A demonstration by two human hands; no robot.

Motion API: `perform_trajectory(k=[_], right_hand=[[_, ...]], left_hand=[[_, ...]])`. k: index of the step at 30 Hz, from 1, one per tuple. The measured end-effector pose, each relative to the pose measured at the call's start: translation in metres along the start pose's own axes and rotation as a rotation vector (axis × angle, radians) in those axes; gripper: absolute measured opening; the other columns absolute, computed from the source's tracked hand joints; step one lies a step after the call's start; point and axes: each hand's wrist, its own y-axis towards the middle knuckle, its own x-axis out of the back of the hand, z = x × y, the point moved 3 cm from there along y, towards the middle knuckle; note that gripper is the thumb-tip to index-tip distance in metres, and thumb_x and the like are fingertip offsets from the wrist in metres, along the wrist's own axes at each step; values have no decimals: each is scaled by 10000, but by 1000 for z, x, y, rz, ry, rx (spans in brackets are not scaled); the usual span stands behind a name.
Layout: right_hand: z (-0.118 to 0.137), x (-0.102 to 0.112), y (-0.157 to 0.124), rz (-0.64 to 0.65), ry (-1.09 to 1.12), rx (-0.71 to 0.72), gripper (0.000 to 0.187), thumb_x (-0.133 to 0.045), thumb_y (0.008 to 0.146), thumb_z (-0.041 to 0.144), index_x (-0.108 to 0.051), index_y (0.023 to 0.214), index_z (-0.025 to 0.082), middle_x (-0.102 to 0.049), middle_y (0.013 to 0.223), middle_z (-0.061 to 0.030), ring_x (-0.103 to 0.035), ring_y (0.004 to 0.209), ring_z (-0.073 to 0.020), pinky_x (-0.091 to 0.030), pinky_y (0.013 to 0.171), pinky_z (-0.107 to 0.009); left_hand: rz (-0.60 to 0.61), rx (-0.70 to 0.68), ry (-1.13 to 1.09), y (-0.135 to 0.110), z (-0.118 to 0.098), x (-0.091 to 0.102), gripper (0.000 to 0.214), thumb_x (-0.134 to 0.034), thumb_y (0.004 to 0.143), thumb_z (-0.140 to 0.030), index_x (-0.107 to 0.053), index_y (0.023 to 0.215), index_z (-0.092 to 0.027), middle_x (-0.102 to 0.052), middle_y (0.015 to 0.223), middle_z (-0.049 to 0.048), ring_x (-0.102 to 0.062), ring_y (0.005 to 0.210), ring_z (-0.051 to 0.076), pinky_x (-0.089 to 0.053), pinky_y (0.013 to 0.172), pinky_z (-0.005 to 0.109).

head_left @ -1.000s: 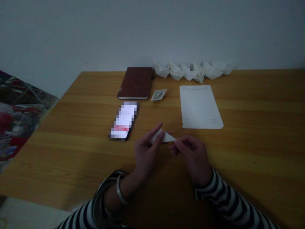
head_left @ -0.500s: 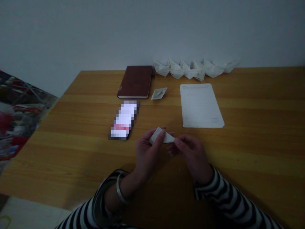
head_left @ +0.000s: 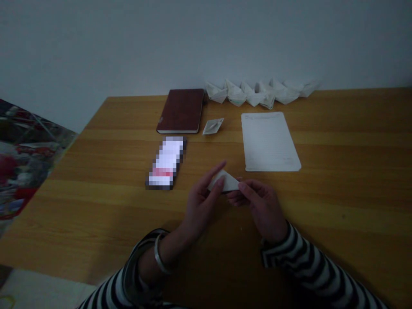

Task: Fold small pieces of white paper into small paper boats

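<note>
Left hand [head_left: 201, 206] and right hand [head_left: 261, 210] each pinch one end of a folded white paper piece [head_left: 227, 181], held above the wooden table [head_left: 334, 193]. It appears light, soft, easily creased; best taken by its edges. Paper boats [head_left: 257, 94] stand in a row beyond.
</note>
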Motion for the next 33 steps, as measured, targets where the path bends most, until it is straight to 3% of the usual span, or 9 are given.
perform_trajectory(k=[2,5,9,15,19,26,33], right_hand=[[2,2,1,0,-14,9,169,-715,837,350,-750,855,186,-766,697,-27,-708,589,-117,-587,562,-204],[5,3,2,22,-71,29,180,-707,840,355,-743,830,179,-764,692,-30,-698,568,-119,-584,551,-215],[8,3,1,21,-171,65,201,-693,848,364,-724,794,173,-761,685,-32,-698,562,-126,-588,565,-237],[8,-2,0,-1,-224,62,263,-679,844,424,-696,775,171,-756,681,-43,-698,561,-144,-595,567,-272],[7,-5,0,51,-267,48,295,-679,837,448,-673,749,167,-740,654,-38,-681,546,-136,-575,540,-256],[-1,-1,2,150,-486,34,370,-600,888,489,-619,708,167,-641,529,5,-582,433,-100,-466,422,-202],[0,-2,3,223,-425,20,354,-544,917,488,-593,772,168,-660,578,0,-617,447,-115,-507,443,-224]], left_hand=[[62,-15,98,3,-3,2,525,-719,830,-267,-579,1333,-209,-725,1036,75,-639,802,143,-517,707,232],[108,17,153,6,-6,4,583,-783,762,-229,-594,1311,-186,-711,845,37,-591,684,121,-493,628,212],[74,66,108,9,-5,4,474,-718,822,-245,-616,1280,-177,-707,862,41,-601,703,114,-509,659,213],[5,126,54,8,1,4,506,-697,835,-301,-596,1306,-149,-673,763,20,-579,628,111,-506,610,221],[-41,79,140,7,1,6,506,-678,850,-316,-590,1320,-151,-623,680,-10,-512,554,88,-434,527,184],[39,-64,511,1,-4,4,492,-597,903,-301,-534,1383,-210,-592,623,-28,-489,519,104,-401,518,193],[111,-127,637,4,-8,9,427,-603,887,-267,-582,1311,-220,-595,620,-14,-503,496,128,-377,522,214]])
